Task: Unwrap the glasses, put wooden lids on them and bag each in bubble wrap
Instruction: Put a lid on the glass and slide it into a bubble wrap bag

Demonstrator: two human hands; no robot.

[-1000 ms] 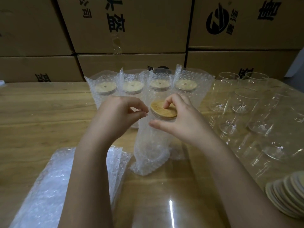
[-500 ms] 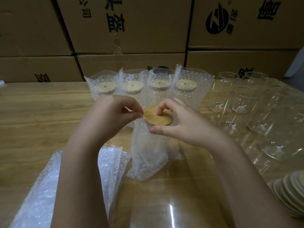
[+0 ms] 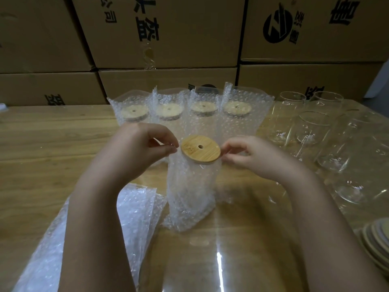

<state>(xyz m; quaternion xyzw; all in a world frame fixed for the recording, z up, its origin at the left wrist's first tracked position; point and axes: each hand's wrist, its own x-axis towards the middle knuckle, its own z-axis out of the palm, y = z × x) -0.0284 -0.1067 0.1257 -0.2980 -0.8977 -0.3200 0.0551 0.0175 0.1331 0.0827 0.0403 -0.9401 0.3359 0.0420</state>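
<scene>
Glass, lidded and standing in a bubble bag on the table, at the middle and nearer me than the far row; a second ago my right fingers lay over the lid, and now they have come off it, so the whole disc and its centre hole show; I take this to mean the lid is seated and the step in hand is the bagging. My left hand has curled fingers, thumb and forefinger pinching the left edge of the bag's mouth just beside the lid; my right hand appears to pinch the right edge in the same way, the other fingers loosely curled. The lid sits level with or just above the bag's mouth, so the bag probably needs drawing higher. The glass rests on its base; its long axis runs close to upright, mouth and lid upward, the lid face turned slightly toward me; it was more tilted a second ago. Four bagged glasses stand in the far row; bare glasses wait at right; spare bags lie near left; loose lids are stacked near right.
</scene>
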